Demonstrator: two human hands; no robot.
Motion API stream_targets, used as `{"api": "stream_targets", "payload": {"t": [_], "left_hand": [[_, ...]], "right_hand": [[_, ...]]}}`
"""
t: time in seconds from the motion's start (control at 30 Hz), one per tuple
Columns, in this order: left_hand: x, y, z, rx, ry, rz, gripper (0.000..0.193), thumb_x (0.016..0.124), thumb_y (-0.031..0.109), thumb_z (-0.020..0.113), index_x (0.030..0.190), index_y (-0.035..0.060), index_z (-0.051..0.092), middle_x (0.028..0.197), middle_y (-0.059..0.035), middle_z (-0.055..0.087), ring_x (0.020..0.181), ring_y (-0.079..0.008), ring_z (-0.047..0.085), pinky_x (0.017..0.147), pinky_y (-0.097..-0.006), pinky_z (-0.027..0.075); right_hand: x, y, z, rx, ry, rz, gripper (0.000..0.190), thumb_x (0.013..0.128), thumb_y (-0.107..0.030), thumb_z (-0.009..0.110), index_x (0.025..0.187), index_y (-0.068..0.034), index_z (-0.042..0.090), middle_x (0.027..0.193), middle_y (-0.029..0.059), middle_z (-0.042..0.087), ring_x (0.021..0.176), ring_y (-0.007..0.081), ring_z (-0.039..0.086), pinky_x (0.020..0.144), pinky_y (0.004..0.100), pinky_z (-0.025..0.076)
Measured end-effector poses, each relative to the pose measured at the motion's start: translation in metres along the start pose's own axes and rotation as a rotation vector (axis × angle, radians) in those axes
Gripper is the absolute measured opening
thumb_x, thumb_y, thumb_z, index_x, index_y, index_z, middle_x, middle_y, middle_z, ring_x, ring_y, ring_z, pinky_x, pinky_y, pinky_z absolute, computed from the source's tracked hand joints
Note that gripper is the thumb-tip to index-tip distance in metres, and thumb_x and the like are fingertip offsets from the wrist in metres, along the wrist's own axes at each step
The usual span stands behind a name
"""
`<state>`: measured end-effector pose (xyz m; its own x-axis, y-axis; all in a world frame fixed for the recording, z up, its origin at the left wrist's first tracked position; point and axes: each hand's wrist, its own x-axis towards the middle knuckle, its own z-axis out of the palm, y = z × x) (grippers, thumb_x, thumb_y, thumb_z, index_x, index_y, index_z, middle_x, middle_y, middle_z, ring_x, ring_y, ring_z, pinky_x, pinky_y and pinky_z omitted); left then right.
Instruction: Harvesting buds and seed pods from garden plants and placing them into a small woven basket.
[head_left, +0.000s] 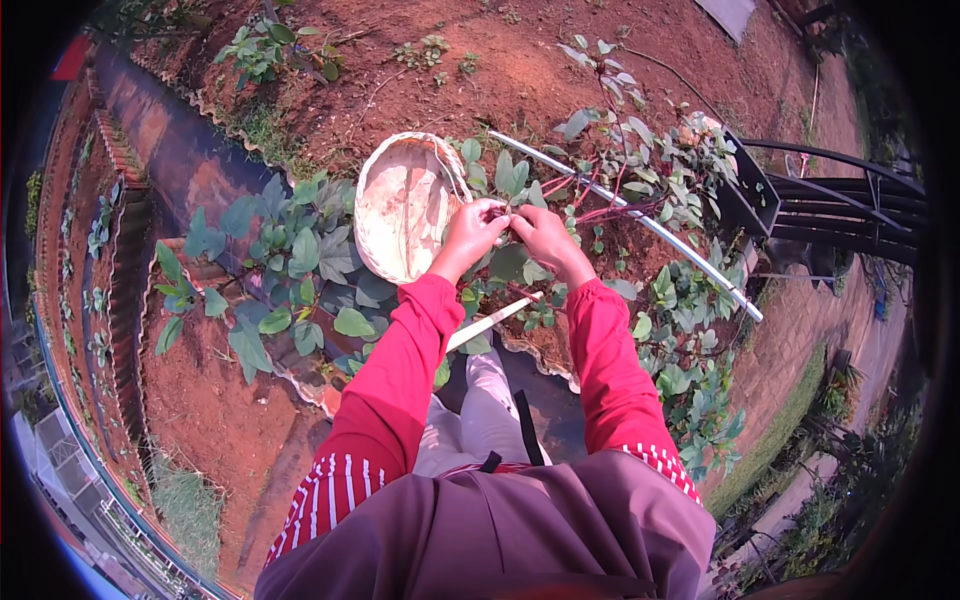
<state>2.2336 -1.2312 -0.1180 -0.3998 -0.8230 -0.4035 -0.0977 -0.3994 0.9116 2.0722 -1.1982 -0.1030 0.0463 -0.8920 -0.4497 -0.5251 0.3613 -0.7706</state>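
Note:
My left hand (474, 232) and my right hand (546, 238) meet in front of me, thumbs and fingertips pinched together around a small dark plant piece (508, 219). The fingers hide most of it, so its exact kind cannot be made out. Green leaves (513, 177) of a shrub rise just beyond the fingertips. Close to the left hand is an oval woven basket (367, 225), its pale inside facing up. A thin strand crosses its inner side, and I see no produce in it. Below the wrists, a pale stick (491, 324) slants between my forearms.
Red-stemmed leafy branches (611, 142) spread at the right, crossed by a long white pole (630, 214). A black metal bench-like frame (840, 199) stands farther right. More foliage (304, 255) grows at the left. Wavy edging tiles (127, 255) border the reddish soil beds (217, 427).

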Motion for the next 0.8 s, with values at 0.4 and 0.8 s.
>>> {"api": "stream_targets", "payload": {"t": [0.4,0.8], "left_hand": [[-0.001,0.001,-0.007,0.043,0.009,0.034,0.020,0.084,0.006,0.061,0.102,-0.0033,0.060,0.085,-0.0065,0.064,0.068,-0.0093,0.060,0.054,-0.0235,0.050],[-0.025,0.033,-0.066,0.017,0.212,0.086,0.029,0.089,0.014,0.056,0.117,0.0031,0.059,0.088,-0.0041,0.060,0.069,-0.0093,0.059,0.068,-0.0236,0.051]], "right_hand": [[-0.009,0.007,-0.001,0.931,-0.266,0.228,0.024,0.094,-0.023,0.043,0.099,-0.007,0.061,0.078,0.0006,0.061,0.055,0.0058,0.047,0.045,0.0182,0.034],[-0.040,-0.038,-0.003,1.030,-0.051,0.127,0.022,0.096,-0.028,0.044,0.102,-0.012,0.058,0.087,0.0013,0.064,0.063,0.0070,0.055,0.048,0.0163,0.037]]}}
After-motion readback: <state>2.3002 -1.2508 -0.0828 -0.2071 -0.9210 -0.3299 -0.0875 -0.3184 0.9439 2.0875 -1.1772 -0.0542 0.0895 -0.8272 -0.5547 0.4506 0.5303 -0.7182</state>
